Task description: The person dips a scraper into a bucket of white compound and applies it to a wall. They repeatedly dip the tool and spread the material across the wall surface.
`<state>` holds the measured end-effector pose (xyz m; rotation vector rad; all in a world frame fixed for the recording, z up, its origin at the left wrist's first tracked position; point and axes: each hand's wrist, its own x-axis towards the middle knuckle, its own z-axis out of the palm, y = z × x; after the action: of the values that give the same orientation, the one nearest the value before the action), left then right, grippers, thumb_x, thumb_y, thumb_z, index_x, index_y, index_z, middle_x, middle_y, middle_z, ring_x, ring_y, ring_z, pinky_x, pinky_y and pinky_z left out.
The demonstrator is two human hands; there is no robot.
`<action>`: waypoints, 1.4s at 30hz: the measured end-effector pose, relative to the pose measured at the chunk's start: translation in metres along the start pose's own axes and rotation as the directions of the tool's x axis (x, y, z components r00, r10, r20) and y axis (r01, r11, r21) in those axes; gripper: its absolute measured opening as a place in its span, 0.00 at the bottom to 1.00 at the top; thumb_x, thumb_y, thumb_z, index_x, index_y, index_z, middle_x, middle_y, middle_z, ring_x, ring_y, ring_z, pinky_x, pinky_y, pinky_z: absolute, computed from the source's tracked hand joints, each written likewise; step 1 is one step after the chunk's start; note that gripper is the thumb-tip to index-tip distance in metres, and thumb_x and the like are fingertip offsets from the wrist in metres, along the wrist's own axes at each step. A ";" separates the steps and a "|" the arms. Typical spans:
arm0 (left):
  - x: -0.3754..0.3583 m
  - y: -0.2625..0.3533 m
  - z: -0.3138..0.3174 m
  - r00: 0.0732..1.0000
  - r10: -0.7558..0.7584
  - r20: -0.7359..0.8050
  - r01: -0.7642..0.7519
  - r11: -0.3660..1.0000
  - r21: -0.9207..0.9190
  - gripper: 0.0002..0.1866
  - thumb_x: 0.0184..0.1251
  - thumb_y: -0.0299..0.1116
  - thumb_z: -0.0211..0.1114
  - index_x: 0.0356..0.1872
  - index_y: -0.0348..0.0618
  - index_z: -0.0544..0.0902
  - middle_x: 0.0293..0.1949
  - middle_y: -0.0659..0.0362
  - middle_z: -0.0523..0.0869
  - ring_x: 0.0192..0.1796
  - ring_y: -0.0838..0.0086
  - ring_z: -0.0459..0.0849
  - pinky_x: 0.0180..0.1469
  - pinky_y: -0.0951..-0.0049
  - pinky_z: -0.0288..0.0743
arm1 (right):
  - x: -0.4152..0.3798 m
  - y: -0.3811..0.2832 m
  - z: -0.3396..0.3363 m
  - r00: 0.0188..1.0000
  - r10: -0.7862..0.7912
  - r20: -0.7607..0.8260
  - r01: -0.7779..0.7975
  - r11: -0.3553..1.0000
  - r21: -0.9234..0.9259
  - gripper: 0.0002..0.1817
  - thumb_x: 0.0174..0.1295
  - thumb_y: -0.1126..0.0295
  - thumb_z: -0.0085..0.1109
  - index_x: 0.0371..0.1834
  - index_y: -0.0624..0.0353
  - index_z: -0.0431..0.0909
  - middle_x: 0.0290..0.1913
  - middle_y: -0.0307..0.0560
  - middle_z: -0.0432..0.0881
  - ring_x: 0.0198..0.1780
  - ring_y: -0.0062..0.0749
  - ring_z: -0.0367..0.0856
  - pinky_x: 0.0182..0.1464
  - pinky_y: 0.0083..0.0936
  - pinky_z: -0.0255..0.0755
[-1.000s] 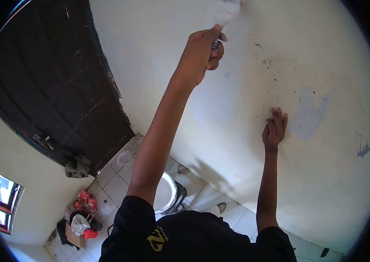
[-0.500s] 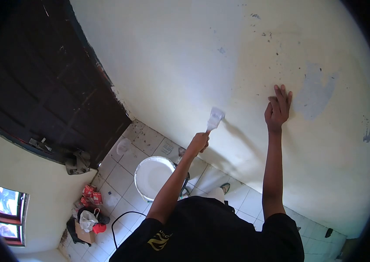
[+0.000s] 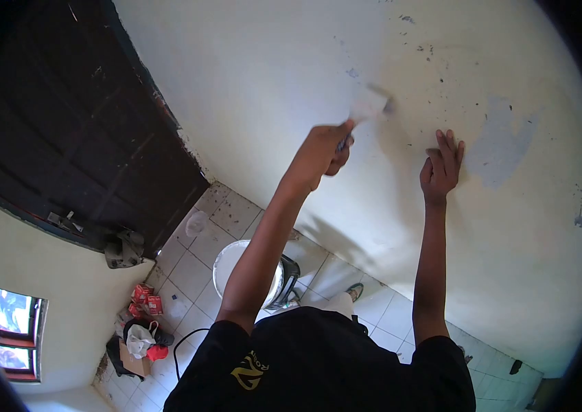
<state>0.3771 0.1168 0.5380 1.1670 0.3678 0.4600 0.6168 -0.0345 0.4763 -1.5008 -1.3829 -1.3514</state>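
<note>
My left hand (image 3: 331,152) is closed round the handle of a flat paintbrush (image 3: 368,108), raised to the wall. Motion blurs the brush head, which is whitish and overlaps the wall (image 3: 284,103) in this view. Further right, my right hand (image 3: 442,166) rests on the wall with its fingers stretched upward, holding nothing. Just beside those fingers is a grey patch (image 3: 500,147) on the cream surface. Small dark marks and chips dot the wall above both hands.
Below my left forearm stands a white bucket (image 3: 226,264), partly hidden, beside a dark stand (image 3: 289,278). A dark door (image 3: 64,130) fills the upper left. Red boxes (image 3: 143,295) and a white bag (image 3: 140,340) lie on the tiled floor (image 3: 191,275). A cable (image 3: 180,343) runs nearby.
My left hand has swung the paintbrush up and to the right along the wall, away from above the bucket. My right hand stays almost in place.
</note>
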 end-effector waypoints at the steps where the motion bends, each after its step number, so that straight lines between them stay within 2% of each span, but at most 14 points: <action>1: 0.000 0.011 0.004 0.998 0.055 0.001 -0.055 0.998 -0.022 0.20 0.74 0.48 0.55 0.25 0.46 0.72 0.14 0.72 0.60 0.13 0.88 0.52 0.14 0.80 0.40 | 0.000 -0.001 0.001 1.000 0.004 0.002 -0.004 1.000 0.003 0.09 0.60 0.82 0.49 0.27 0.57 0.76 0.57 0.45 0.81 0.66 0.41 0.74 0.73 0.48 0.56; 4: -0.001 0.027 0.015 0.989 0.144 0.019 -0.144 0.989 -0.021 0.21 0.75 0.50 0.54 0.25 0.47 0.70 0.14 0.72 0.60 0.13 0.88 0.52 0.14 0.81 0.41 | 0.000 0.001 0.000 1.000 0.004 -0.003 -0.004 1.000 -0.010 0.09 0.60 0.82 0.49 0.27 0.57 0.76 0.57 0.45 0.82 0.66 0.41 0.74 0.73 0.48 0.56; 7: 0.006 -0.013 0.009 0.991 0.137 0.007 -0.136 0.989 -0.051 0.22 0.76 0.52 0.52 0.25 0.48 0.70 0.14 0.72 0.60 0.14 0.88 0.52 0.15 0.81 0.41 | -0.001 0.002 0.000 1.000 0.013 0.005 -0.013 0.999 0.030 0.10 0.58 0.84 0.47 0.27 0.59 0.78 0.57 0.47 0.82 0.67 0.43 0.73 0.73 0.48 0.54; 10: 0.010 -0.085 -0.008 0.991 -0.109 -0.082 0.112 0.993 0.032 0.21 0.75 0.53 0.51 0.25 0.49 0.71 0.14 0.72 0.62 0.14 0.88 0.54 0.15 0.82 0.43 | -0.002 0.002 0.000 1.000 0.007 0.010 -0.008 1.000 0.025 0.10 0.59 0.83 0.47 0.27 0.59 0.78 0.57 0.47 0.82 0.67 0.43 0.73 0.73 0.48 0.54; 14: 0.008 -0.175 -0.029 0.976 -0.183 -0.119 0.188 0.982 0.035 0.25 0.76 0.54 0.50 0.20 0.48 0.69 0.09 0.70 0.61 0.10 0.85 0.53 0.13 0.78 0.45 | -0.002 0.002 0.003 1.000 0.002 0.002 -0.002 1.000 0.020 0.10 0.59 0.83 0.47 0.28 0.59 0.78 0.58 0.47 0.81 0.67 0.43 0.73 0.73 0.47 0.54; 19: -0.009 -0.261 -0.064 0.858 -0.391 -0.333 0.457 0.877 0.147 0.26 0.75 0.52 0.50 0.17 0.48 0.69 0.09 0.68 0.62 0.09 0.82 0.55 0.12 0.75 0.46 | 0.000 0.000 0.000 1.000 -0.008 -0.008 0.009 1.000 0.030 0.10 0.59 0.83 0.47 0.28 0.58 0.78 0.58 0.47 0.81 0.67 0.43 0.73 0.74 0.48 0.54; 23: -0.018 -0.225 -0.050 0.821 -0.510 -0.257 0.532 0.847 0.016 0.27 0.75 0.50 0.51 0.15 0.48 0.68 0.09 0.68 0.62 0.09 0.81 0.56 0.12 0.74 0.47 | -0.002 0.000 0.000 1.000 0.001 0.012 -0.001 1.000 0.013 0.08 0.58 0.83 0.49 0.28 0.58 0.75 0.59 0.46 0.80 0.67 0.42 0.72 0.74 0.47 0.54; 25: -0.016 -0.190 -0.029 0.935 -0.266 -0.233 0.293 0.952 0.086 0.26 0.75 0.49 0.52 0.15 0.47 0.68 0.09 0.68 0.61 0.09 0.81 0.56 0.12 0.74 0.46 | -0.003 -0.001 0.000 1.000 0.004 0.028 -0.005 1.000 0.010 0.08 0.59 0.83 0.49 0.28 0.58 0.75 0.60 0.47 0.80 0.67 0.42 0.72 0.74 0.48 0.53; 27: 0.002 -0.146 -0.010 0.967 -0.165 -0.193 0.168 0.986 -0.002 0.22 0.75 0.47 0.54 0.20 0.48 0.72 0.11 0.71 0.61 0.10 0.84 0.54 0.13 0.76 0.43 | -0.004 -0.001 0.001 1.000 0.008 0.014 -0.008 1.000 0.014 0.08 0.59 0.83 0.49 0.27 0.58 0.75 0.60 0.46 0.79 0.68 0.42 0.72 0.74 0.48 0.53; 29: 0.003 -0.084 0.008 0.966 -0.161 -0.205 0.182 0.980 0.087 0.21 0.74 0.46 0.55 0.21 0.46 0.72 0.11 0.71 0.61 0.10 0.85 0.53 0.13 0.77 0.42 | -0.002 -0.001 0.000 1.000 0.005 0.019 -0.005 1.000 0.019 0.08 0.58 0.83 0.49 0.27 0.58 0.75 0.60 0.46 0.79 0.68 0.42 0.72 0.74 0.48 0.53; 34: 0.007 0.003 0.021 0.998 0.013 -0.055 -0.015 0.999 -0.044 0.24 0.74 0.47 0.54 0.18 0.45 0.69 0.10 0.69 0.60 0.11 0.85 0.52 0.14 0.77 0.41 | -0.002 -0.006 -0.002 1.000 0.012 0.018 -0.012 1.000 0.023 0.08 0.57 0.83 0.50 0.28 0.58 0.75 0.60 0.45 0.80 0.68 0.42 0.72 0.74 0.48 0.54; 37: 0.006 0.032 0.036 0.982 0.183 -0.042 -0.183 0.983 0.020 0.22 0.74 0.49 0.55 0.22 0.46 0.70 0.11 0.71 0.58 0.11 0.86 0.49 0.14 0.79 0.39 | 0.000 -0.002 0.000 1.000 0.011 0.008 -0.011 1.000 0.004 0.08 0.57 0.83 0.50 0.28 0.58 0.76 0.60 0.45 0.80 0.67 0.42 0.72 0.73 0.48 0.55; 39: 0.004 0.042 0.039 0.944 0.320 -0.081 -0.328 0.936 -0.129 0.22 0.75 0.49 0.54 0.22 0.47 0.68 0.11 0.71 0.57 0.11 0.86 0.50 0.14 0.80 0.39 | -0.004 0.001 0.001 1.000 0.015 0.015 -0.015 1.000 0.010 0.08 0.58 0.83 0.50 0.29 0.58 0.76 0.60 0.44 0.80 0.67 0.41 0.73 0.73 0.48 0.55; 42: 0.018 0.017 0.026 0.980 0.192 -0.042 -0.197 0.964 -0.180 0.23 0.75 0.51 0.53 0.22 0.48 0.69 0.11 0.71 0.58 0.11 0.85 0.51 0.14 0.80 0.40 | -0.005 0.000 0.000 0.999 0.020 0.025 -0.020 1.000 0.002 0.08 0.58 0.83 0.50 0.28 0.58 0.76 0.59 0.45 0.80 0.67 0.40 0.73 0.73 0.48 0.56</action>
<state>0.4029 0.1117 0.5626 1.0221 0.2267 0.6667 0.6176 -0.0355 0.4717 -1.5307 -1.3803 -1.3228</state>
